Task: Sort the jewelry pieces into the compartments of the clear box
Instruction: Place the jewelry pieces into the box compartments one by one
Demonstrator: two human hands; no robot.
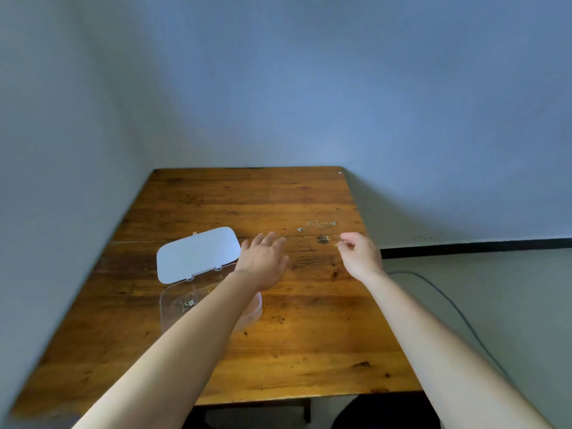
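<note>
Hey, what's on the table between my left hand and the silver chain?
Head view: only bare wood lies between the left hand and the silver chain.

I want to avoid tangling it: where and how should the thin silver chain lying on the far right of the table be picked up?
Pinch the silver chain at one end, probably the right end, nearest the right hand, coming straight down from above. It lies flat on the wooden table in a loose, stretched-out line, so a fingertip grip at an end should lift it hanging free rather than bunched.

Left grip (263, 261) spread; right grip (359, 253) pinched
</note>
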